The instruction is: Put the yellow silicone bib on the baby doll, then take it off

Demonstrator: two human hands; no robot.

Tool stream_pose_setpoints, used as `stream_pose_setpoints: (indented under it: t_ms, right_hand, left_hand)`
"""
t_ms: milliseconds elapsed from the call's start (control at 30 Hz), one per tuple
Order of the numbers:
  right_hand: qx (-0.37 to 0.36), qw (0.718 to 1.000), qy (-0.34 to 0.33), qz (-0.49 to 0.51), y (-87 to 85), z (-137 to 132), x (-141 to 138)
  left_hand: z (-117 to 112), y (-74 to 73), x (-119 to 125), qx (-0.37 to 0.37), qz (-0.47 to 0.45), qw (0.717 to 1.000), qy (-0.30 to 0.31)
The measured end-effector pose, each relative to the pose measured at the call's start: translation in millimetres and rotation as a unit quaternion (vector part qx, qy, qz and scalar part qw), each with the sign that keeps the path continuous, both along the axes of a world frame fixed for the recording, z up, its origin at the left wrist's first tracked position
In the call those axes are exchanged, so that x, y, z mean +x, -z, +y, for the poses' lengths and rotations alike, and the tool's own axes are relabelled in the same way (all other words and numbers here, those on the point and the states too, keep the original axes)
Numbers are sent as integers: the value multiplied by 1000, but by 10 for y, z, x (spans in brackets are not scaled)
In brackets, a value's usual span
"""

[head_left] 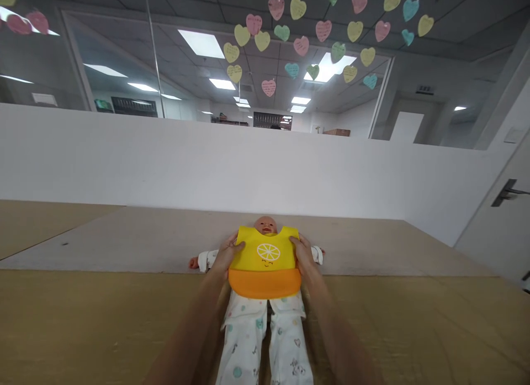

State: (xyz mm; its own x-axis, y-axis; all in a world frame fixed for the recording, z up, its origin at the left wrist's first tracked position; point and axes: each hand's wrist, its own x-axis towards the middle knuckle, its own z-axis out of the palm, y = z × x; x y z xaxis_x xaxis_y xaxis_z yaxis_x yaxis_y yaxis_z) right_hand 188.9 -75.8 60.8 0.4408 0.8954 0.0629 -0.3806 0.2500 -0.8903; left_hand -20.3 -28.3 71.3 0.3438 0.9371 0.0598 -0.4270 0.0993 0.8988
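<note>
A yellow bib (285, 258) with an orange pocket and a white citrus-slice print is spread out over the chest of a baby doll (265, 225). My left hand (227, 253) grips the bib's left edge, thumb on the front. On the opposite edge, my right hand (303, 252) pinches it the same way. The doll lies on its back with arms stretched sideways, dressed in white patterned clothes (244, 341). Its torso is hidden by the bib, while the head shows above the neckline. Whether the bib rests on the doll or hovers just over it, I cannot tell.
The doll lies across a brown tabletop (103, 324) and a greyish strip (136, 236). Behind stands a white low wall (207, 169) with glass above, dotted with heart-shaped sticky notes (276, 8). A door with a handle (505, 192) is at the far right.
</note>
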Motion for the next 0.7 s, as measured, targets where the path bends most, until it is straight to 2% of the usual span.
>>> stream_pose_setpoints:
  t_ms: [200, 333, 400, 533, 700]
  right_hand:
    - [-9, 999, -36, 6, 125, 54, 112]
    - [-93, 992, -88, 1, 183, 60, 141]
    - [-110, 988, -107, -13, 203, 59, 131]
    - [-87, 988, -125, -17, 198, 41, 116]
    - [-69, 983, -160, 55, 120, -27, 105]
  left_hand:
    - [44, 117, -2, -23, 17, 1000, 9]
    - [36, 143, 34, -63, 47, 997, 5]
    - [54, 158, 56, -65, 57, 996, 13]
    - [117, 203, 64, -54, 57, 996, 34]
    - [116, 203, 33, -50, 64, 996, 39]
